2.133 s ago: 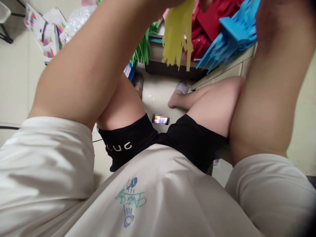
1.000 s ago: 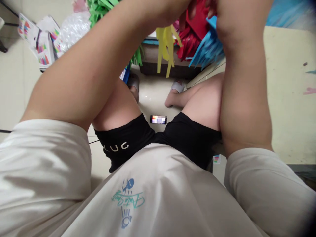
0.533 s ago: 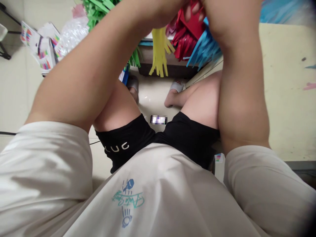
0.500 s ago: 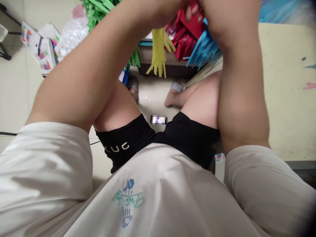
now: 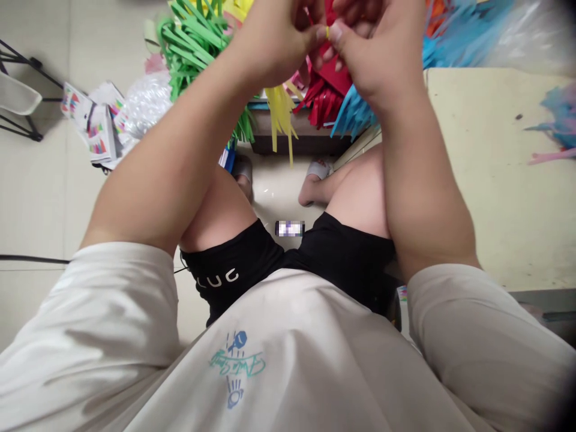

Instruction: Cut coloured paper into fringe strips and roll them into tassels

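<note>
Both hands meet at the top of the head view, fingertips close together. My left hand [image 5: 288,45] is closed in a pinch, and my right hand [image 5: 366,51] pinches opposite it. Between the thumb tips shows a narrow yellow bit of a paper tassel [image 5: 281,114], whose fringed strips hang down below my left hand. How the bit joins the fringe is hidden by the fingers. Behind my hands lie red fringed paper [image 5: 327,90] and blue fringed paper [image 5: 355,114]. Green paper fringe [image 5: 193,45] is piled beside my left forearm.
A pale yellow tabletop [image 5: 486,180] stretches along the right, with a pink and blue fringed piece [image 5: 560,120] on it. Clear plastic wrap [image 5: 148,105] and printed packets [image 5: 94,123] lie at the left. A blurred-out object [image 5: 290,228] sits between my legs.
The view has shifted so that more of my hands shows at the top. My hands have come lower in the picture, and the yellow fringe has swung a little.
</note>
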Motion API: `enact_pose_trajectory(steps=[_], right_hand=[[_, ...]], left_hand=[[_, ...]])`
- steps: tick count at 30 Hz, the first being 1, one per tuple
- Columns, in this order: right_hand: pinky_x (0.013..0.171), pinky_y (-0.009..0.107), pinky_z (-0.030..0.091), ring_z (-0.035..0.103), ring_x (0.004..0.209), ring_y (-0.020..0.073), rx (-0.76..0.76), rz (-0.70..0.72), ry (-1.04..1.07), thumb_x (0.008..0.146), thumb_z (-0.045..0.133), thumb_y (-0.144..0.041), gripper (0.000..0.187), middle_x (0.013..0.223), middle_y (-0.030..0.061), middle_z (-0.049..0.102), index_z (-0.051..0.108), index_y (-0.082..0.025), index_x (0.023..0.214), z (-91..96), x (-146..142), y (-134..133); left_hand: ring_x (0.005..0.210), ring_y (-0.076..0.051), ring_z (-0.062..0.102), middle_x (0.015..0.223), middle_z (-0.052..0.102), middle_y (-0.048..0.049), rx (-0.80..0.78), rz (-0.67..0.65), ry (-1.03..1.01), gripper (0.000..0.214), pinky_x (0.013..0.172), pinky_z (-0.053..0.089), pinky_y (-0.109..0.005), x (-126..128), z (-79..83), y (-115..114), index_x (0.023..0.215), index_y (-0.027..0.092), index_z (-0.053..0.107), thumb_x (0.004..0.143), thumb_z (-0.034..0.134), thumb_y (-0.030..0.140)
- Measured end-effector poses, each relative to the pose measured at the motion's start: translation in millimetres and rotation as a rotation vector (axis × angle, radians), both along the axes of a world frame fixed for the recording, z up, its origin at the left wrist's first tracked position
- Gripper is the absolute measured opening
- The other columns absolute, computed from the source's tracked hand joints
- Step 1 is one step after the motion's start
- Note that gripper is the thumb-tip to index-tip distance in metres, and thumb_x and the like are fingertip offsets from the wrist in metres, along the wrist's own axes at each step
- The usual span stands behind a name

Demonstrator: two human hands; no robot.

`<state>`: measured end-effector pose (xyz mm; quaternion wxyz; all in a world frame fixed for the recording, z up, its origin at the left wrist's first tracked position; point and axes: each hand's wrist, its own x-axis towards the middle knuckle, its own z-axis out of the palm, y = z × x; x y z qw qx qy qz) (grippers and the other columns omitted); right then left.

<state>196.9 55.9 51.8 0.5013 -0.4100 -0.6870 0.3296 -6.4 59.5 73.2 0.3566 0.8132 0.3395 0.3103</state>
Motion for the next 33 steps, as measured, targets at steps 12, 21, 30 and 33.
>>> enact_pose_trajectory(steps=[12, 21, 30, 33], right_hand=[[0.063, 0.019, 0.05, 0.063, 0.076, 0.0049, 0.097, -0.163, -0.113, 0.085, 0.065, 0.022, 0.045, 0.091, -0.0049, 0.068, 0.055, -0.021, 0.094, 16.5, -11.2, -13.0], [0.062, 0.021, 0.043, 0.059, 0.07, 0.0052, 0.118, -0.093, -0.018, 0.079, 0.063, 0.025, 0.046, 0.081, -0.0053, 0.063, 0.055, -0.02, 0.087, 16.4, -9.9, -11.7], [0.059, 0.021, 0.046, 0.064, 0.067, 0.0076, 0.12, -0.127, -0.033, 0.073, 0.069, 0.027, 0.047, 0.077, -0.005, 0.069, 0.058, -0.018, 0.081, 18.6, -7.0, -12.3], [0.057, 0.02, 0.047, 0.065, 0.064, 0.0066, 0.113, -0.143, -0.044, 0.075, 0.069, 0.026, 0.047, 0.073, -0.0066, 0.066, 0.056, -0.019, 0.081, 17.0, -7.0, -9.1]], left_hand=[[0.068, -0.016, 0.07, 0.075, 0.077, -0.0017, -0.003, 0.089, -0.012, 0.06, 0.066, 0.061, -0.04, 11.6, 13.6, -16.2, 0.083, 0.034, 0.048, 0.085, 0.07, 0.09], [0.072, -0.012, 0.064, 0.078, 0.081, -0.0014, 0.018, 0.105, 0.089, 0.078, 0.075, 0.059, -0.041, 12.5, 17.1, -19.5, 0.088, 0.035, 0.047, 0.084, 0.047, 0.113], [0.079, -0.017, 0.068, 0.082, 0.081, -0.006, -0.003, 0.132, 0.078, 0.067, 0.081, 0.062, -0.045, 12.7, 23.8, -26.2, 0.086, 0.036, 0.049, 0.086, 0.06, 0.101], [0.079, -0.018, 0.07, 0.09, 0.083, -0.009, -0.018, 0.111, 0.102, 0.059, 0.082, 0.062, -0.047, 13.1, 25.4, -28.2, 0.088, 0.035, 0.049, 0.09, 0.059, 0.093]])
